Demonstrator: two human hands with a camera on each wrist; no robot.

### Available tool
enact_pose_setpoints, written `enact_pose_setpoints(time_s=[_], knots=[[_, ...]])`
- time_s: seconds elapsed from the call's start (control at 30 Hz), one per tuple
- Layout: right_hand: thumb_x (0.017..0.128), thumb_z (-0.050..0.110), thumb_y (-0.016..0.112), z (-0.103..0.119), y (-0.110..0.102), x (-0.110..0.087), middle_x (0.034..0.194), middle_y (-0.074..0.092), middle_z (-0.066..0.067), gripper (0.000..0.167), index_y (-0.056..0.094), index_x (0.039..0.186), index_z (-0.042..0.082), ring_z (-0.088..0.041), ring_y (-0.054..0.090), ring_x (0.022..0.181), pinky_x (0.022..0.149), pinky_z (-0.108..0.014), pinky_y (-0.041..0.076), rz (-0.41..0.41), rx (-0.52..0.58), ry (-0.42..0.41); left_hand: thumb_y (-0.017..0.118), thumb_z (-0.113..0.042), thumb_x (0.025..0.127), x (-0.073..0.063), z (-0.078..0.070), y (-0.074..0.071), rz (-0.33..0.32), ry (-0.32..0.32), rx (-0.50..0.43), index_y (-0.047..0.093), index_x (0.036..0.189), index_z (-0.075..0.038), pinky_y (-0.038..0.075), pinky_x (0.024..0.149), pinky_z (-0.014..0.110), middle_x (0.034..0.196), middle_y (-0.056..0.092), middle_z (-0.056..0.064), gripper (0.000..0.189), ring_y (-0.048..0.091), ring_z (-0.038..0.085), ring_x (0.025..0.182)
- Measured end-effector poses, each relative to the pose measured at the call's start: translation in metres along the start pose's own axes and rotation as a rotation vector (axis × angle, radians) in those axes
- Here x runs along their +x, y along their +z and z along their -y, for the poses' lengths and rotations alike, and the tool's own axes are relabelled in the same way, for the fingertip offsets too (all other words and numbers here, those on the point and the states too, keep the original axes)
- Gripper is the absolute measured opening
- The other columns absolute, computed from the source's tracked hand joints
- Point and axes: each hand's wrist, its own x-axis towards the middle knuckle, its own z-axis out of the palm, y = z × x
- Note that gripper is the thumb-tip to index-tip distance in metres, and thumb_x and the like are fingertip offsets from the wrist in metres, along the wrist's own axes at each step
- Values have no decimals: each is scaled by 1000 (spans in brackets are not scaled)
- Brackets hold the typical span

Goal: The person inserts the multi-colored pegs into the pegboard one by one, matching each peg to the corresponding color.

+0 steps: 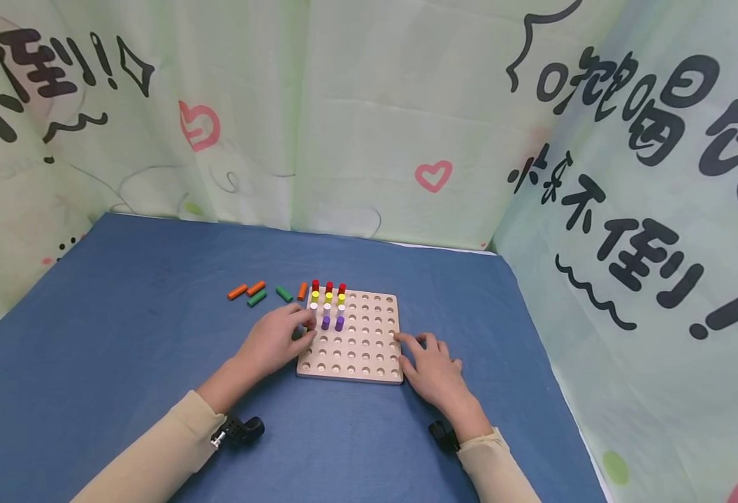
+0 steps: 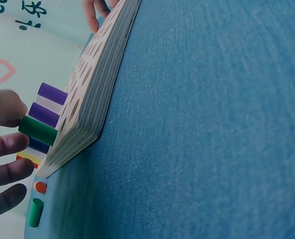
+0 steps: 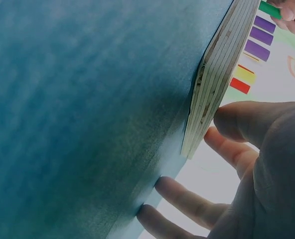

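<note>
A pale wooden pegboard (image 1: 369,349) lies on the blue cloth. Red pegs (image 1: 329,286), yellow pegs (image 1: 328,297), white pegs (image 1: 327,308) and purple pegs (image 1: 339,323) stand in rows at its far left corner. At the left edge, my left hand (image 1: 277,339) pinches the top of a green peg (image 2: 38,130) between thumb and index finger. That peg stands upright at a hole beside the purple row; its lower end is not clear. My right hand (image 1: 435,370) rests at the board's right edge, thumb against the side, other fingertips on the cloth.
Loose orange pegs (image 1: 237,292) and green pegs (image 1: 257,299) lie on the cloth left of the board's far corner. One orange peg (image 1: 302,291) is close to that corner. Printed curtains (image 1: 369,126) enclose the back and sides of the table (image 1: 155,279).
</note>
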Motion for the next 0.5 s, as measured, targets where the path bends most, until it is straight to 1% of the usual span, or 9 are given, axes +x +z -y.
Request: enact_pose_setpoints(time_s=[0.17,0.37,0.43,0.5], knots=[[106,34,57,0,1,0,146,49,-19,43,53,149,34,-47,47,132,90,-73,39,0,-2,2,75,-21,94,-1,0,0,6,-19,-1,69,93,-21,48,69,30,98,65,-2,6,58,15,81],[106,34,57,0,1,0,146,49,-18,43,53,149,34,-47,47,132,90,-73,39,4,-3,4,75,-24,93,-1,1,0,10,-9,-3,67,93,-20,44,66,28,100,63,0,9,53,13,77],[106,34,57,1,0,0,147,49,-18,43,53,149,34,-47,47,132,90,-73,40,4,-4,3,75,-26,93,-1,3,0,9,-2,-19,66,95,-19,43,66,29,101,63,1,11,52,13,78],[106,34,56,1,0,0,147,49,-18,43,53,149,34,-47,47,132,89,-73,40,3,-4,2,74,-26,95,-1,5,0,0,-4,-41,67,97,-18,47,69,31,103,63,1,11,54,14,82]])
